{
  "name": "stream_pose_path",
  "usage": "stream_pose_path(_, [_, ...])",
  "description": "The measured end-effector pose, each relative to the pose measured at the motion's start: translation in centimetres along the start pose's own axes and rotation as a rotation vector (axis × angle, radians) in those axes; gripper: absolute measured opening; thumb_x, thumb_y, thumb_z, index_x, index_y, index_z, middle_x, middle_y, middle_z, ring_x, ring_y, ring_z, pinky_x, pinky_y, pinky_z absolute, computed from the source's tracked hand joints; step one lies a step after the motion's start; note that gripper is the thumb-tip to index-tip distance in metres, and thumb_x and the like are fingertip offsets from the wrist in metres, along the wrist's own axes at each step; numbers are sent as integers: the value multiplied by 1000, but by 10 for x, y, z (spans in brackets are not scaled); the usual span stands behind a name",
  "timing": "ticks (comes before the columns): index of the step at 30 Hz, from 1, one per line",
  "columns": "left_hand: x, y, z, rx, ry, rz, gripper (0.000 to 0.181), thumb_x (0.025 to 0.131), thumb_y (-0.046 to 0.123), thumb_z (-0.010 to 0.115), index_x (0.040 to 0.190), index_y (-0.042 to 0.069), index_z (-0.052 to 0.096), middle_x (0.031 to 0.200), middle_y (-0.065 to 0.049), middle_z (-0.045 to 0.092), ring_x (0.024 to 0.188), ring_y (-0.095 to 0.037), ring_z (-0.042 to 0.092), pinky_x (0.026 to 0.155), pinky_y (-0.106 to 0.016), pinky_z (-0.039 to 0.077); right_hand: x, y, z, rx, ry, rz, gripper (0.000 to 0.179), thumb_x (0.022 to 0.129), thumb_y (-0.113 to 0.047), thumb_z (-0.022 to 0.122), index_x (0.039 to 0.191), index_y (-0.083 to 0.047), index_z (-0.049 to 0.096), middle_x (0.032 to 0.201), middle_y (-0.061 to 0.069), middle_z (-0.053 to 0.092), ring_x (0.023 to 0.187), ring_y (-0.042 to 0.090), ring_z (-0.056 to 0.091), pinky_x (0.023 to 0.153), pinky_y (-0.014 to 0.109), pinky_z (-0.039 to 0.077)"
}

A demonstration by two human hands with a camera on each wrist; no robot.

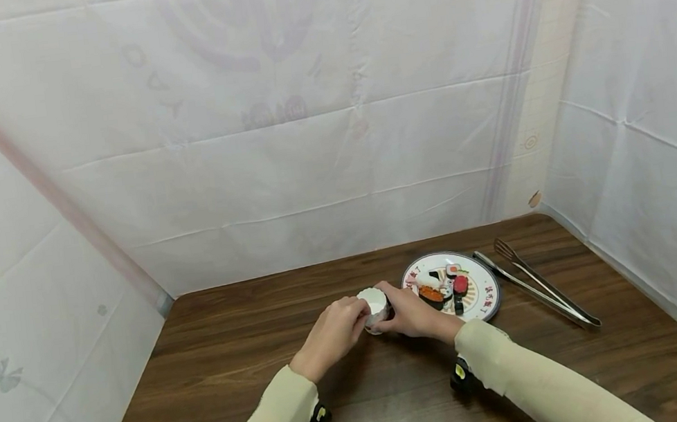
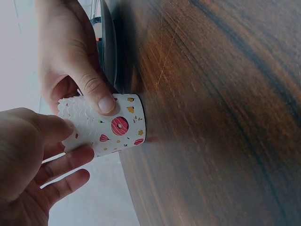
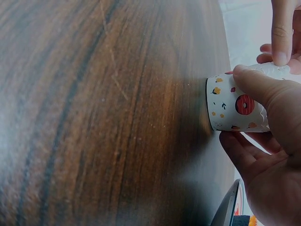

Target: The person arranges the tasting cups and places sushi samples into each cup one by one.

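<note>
A stack of white paper baking cups (image 1: pixel 375 299) with scalloped rims stands on the table, mouth up. Pink doughnuts and small orange shapes are printed on its side (image 2: pixel 120 125). My right hand (image 1: pixel 412 310) grips the stack around its side, the thumb (image 3: pixel 256 84) on the near face and the fingers on the other. At the rim, my left hand (image 1: pixel 336 329) pinches the paper edge between thumb and forefinger, its other fingers (image 2: pixel 68 186) held loosely apart. How many cups the left fingers have hold of, I cannot tell.
Right behind the right hand lies a round white plate (image 1: pixel 477 286) with red lettering, bearing several sushi pieces (image 1: pixel 460 285). Metal tongs (image 1: pixel 529 285) with a slotted end rest to its right. White cloth (image 1: pixel 311 193) hangs around the brown wooden table (image 1: pixel 236 362).
</note>
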State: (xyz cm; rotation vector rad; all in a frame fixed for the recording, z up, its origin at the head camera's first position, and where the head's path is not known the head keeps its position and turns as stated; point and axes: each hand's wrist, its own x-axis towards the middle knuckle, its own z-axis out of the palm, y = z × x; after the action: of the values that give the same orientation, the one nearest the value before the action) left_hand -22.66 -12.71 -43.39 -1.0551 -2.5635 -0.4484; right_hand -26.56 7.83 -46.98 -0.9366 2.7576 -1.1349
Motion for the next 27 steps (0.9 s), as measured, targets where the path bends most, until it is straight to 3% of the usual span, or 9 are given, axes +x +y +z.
stream_pose_path(7, [1, -1, -1, -7, -15, -2, 8, 93, 2, 74, 92, 9, 69, 88, 0, 67, 77, -12, 60, 69, -28, 54, 0, 1, 0, 9, -2, 2, 63, 90, -30, 83, 137, -6, 51, 125, 12, 65, 105, 23, 67, 88, 44, 55])
stream_pose_path(18, [1, 0, -2, 20, 54, 37, 10, 93, 2, 75, 90, 10, 70, 86, 1, 67, 73, -12, 60, 66, -27, 52, 0, 0, 1, 18, 5, 44, 63, 88, -28, 84, 137, -4, 51, 122, 10, 65, 103, 22, 67, 87, 43, 56])
stream_pose_path(27, [2, -1, -8, -6, 42, 23, 9, 91, 1, 76, 91, 8, 70, 86, 1, 66, 74, -11, 60, 66, -28, 52, -1, 0, 3, 35, 22, 45, 66, 87, -29, 85, 137, -3, 51, 122, 11, 65, 105, 23, 66, 88, 43, 55])
